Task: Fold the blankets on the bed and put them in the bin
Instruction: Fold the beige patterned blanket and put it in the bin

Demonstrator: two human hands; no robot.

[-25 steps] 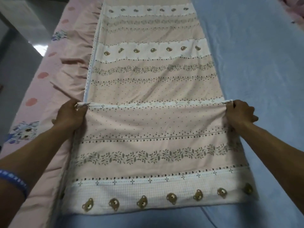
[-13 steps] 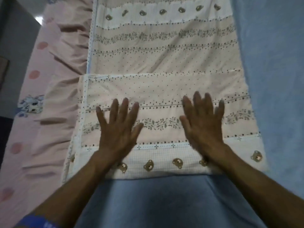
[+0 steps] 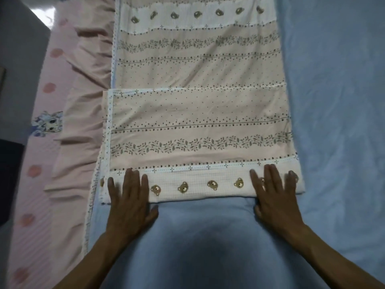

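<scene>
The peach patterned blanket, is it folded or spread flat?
Partly folded: the blanket has its near end doubled over, the fold edge crossing it; the rest lies spread.

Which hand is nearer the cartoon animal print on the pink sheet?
Left. The left hand lies toward the cartoon print; the right hand rests across the blanket.

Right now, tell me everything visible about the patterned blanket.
The blanket is peach cloth with white bands, brown bear prints, leaf vines and dotted lines. It lies flat as a long strip on the blue sheet, near end folded over. Left hand and right hand rest flat on its near edge.
</scene>
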